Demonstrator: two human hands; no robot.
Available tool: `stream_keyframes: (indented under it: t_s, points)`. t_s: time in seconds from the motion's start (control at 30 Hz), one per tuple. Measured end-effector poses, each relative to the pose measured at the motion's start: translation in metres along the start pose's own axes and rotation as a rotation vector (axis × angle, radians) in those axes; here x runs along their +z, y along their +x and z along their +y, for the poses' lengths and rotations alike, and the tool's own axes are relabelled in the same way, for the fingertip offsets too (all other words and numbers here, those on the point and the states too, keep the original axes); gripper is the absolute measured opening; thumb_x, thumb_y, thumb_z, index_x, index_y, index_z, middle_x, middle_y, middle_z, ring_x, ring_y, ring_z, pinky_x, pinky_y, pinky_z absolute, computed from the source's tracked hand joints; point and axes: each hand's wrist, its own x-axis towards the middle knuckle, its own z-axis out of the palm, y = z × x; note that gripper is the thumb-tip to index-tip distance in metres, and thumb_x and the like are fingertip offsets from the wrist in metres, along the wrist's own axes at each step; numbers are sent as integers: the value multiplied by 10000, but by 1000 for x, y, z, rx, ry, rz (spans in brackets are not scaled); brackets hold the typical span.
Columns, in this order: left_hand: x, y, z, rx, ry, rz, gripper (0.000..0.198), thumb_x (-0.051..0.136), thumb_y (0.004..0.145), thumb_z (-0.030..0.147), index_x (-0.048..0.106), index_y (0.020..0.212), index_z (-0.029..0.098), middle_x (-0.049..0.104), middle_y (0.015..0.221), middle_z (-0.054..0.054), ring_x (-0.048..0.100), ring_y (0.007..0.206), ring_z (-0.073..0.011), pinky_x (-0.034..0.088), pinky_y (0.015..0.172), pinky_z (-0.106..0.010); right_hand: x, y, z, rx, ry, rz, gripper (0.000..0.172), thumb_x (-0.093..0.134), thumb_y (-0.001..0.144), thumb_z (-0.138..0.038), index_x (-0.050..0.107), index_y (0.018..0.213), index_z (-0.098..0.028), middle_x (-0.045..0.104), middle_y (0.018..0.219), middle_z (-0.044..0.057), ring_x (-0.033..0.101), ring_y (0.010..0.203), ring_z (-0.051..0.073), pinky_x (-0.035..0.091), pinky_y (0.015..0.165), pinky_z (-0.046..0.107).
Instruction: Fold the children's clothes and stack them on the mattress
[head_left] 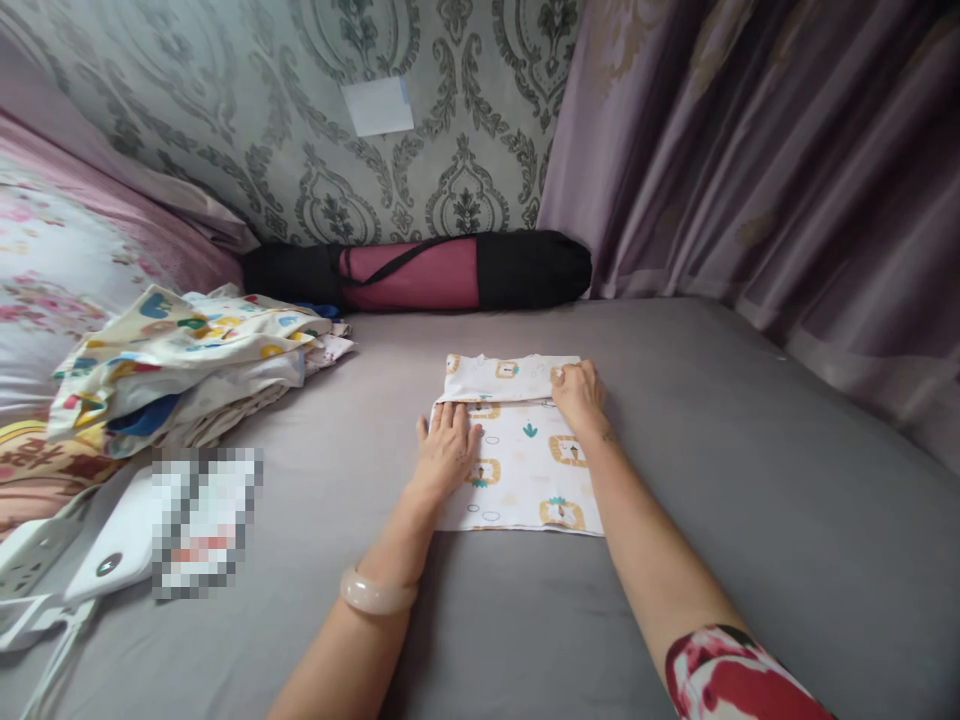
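Note:
A white lion-print cloth (525, 490), perhaps a child's garment, lies on the bed in front of me, with its far part folded over into a band. My left hand (448, 452) rests flat on the cloth's left side, fingers stretched out just below the edge of the fold. At the right end of the folded band, my right hand (581, 398) is closed, thumb and fingers gripping the fabric. What lies under the right fingers is hidden. A pale bangle (379, 592) circles my left wrist.
To the left is a heap of printed clothes (187, 340) beside a floral pillow (45, 260). A power strip (37, 550), cables and a white device (124, 540) lie nearer, by a blurred-out item (214, 520). A long black-and-maroon bag (420, 275) lies along the wall; curtains (712, 150) hang right.

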Motion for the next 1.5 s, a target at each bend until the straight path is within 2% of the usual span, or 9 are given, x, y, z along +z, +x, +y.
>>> stream_keyframes:
  t_s: [0.13, 0.23, 0.37, 0.53, 0.83, 1.0, 1.17, 1.33, 1.5]
  points:
    - [-7, -2, 0, 56, -20, 95, 339, 381, 972, 306, 527, 1250, 178, 530, 1367, -148, 451, 1289, -280, 271, 1078, -532, 5, -1, -6, -117, -13, 108, 429, 356, 940, -183, 583, 1284, -66, 449, 1433, 222, 387, 1332, 330, 300, 1069, 463]
    - [-14, -3, -1, 33, -46, 193, 288, 350, 980, 264, 623, 1054, 204, 650, 1149, -91, 582, 1074, -225, 340, 1013, -449, 13, -3, -14, -251, -4, 83, 499, 309, 978, -252, 440, 1423, -69, 355, 1524, 187, 256, 1424, 308, 179, 1140, 491]
    - [-13, -3, 0, 33, -18, 242, 323, 370, 979, 300, 585, 1194, 190, 600, 1276, -126, 543, 1170, -255, 343, 1023, -459, 26, -8, -20, -312, -41, -36, 567, 247, 1008, -368, 331, 1493, -88, 277, 1572, 143, 180, 1459, 276, 115, 1168, 464]
    - [-1, -4, 0, 45, 50, 95, 442, 376, 978, 353, 465, 1372, 174, 445, 1479, -144, 346, 1392, -316, 226, 1117, -584, 34, -8, -20, -289, -96, -160, 597, 192, 1011, -397, 301, 1507, -83, 225, 1591, 112, 170, 1466, 245, 91, 1180, 444]
    - [-5, -6, 2, 49, 52, 148, 382, 409, 961, 339, 533, 1277, 164, 499, 1427, -157, 410, 1345, -317, 256, 1099, -597, 22, -3, -23, -262, -122, -263, 615, 192, 1003, -407, 260, 1521, -82, 167, 1606, 117, 136, 1474, 244, 94, 1180, 450]
    - [-7, -6, 2, 66, 24, 182, 384, 376, 958, 251, 497, 1303, 133, 489, 1436, -164, 412, 1350, -284, 261, 1113, -544, 11, -4, -54, -327, -77, -274, 598, 189, 1004, -409, 327, 1499, -103, 224, 1588, 156, 164, 1467, 267, 81, 1175, 473]
    - [-2, -6, 1, 19, 26, 131, 426, 369, 964, 298, 465, 1333, 108, 446, 1467, -188, 386, 1369, -307, 263, 1105, -576, 30, -13, -88, -539, -21, -301, 592, 192, 1004, -412, 272, 1525, -141, 195, 1603, 103, 138, 1475, 241, 69, 1180, 463]
    - [-4, -6, 1, 12, 40, 156, 412, 385, 958, 310, 484, 1311, 124, 483, 1436, -176, 414, 1335, -314, 269, 1098, -573, 49, -14, -91, -538, -35, -264, 589, 196, 1004, -396, 259, 1527, -131, 190, 1605, 87, 123, 1477, 233, 33, 1183, 470]
    - [-7, -6, 1, 11, 30, 183, 351, 404, 950, 301, 529, 1234, 138, 516, 1392, -167, 444, 1290, -308, 289, 1080, -553, 44, -11, -91, -539, -38, -306, 592, 203, 1001, -396, 277, 1519, -118, 198, 1601, 107, 138, 1474, 253, 63, 1179, 488]
